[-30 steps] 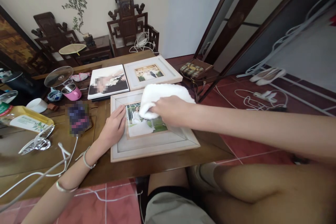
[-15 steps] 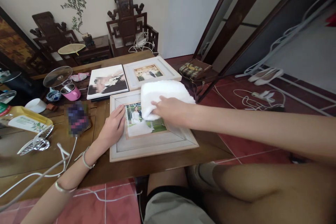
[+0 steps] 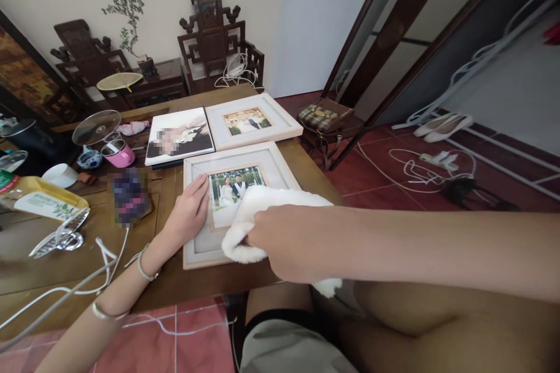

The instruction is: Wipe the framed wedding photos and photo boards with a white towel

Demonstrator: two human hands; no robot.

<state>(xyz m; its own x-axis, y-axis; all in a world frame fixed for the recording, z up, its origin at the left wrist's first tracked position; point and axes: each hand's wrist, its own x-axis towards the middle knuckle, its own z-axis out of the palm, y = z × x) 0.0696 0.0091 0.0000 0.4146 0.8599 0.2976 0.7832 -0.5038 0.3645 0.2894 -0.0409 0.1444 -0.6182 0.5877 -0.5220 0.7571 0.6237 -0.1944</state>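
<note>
A light-coloured wooden picture frame [image 3: 280, 160] with a wedding photo [image 3: 227, 189] lies flat on the near edge of the wooden table. On its left border rests my left hand [image 3: 189, 210], fingers stretched out and flat. My right hand [image 3: 280, 239] grips a fluffy white cloth [image 3: 245, 250] against the frame's lower right part. The cloth covers the photo's lower right corner and hangs past the table's front edge. My right fingertips are hidden in its folds.
Behind lie a second frame [image 3: 280, 111] and a photo album [image 3: 179, 148]. Leftward stand a pink mug [image 3: 119, 154], an oil bottle [image 3: 48, 198], a silver hair claw [image 3: 63, 239] and a white cable [image 3: 74, 290]. A wooden chair [image 3: 394, 35] holding a plaid bag [image 3: 321, 116] is at the right.
My right hand has drawn the cloth from the frame's upper right toward me, down to its lower edge, uncovering the upper part of the photo. My left hand stays put.
</note>
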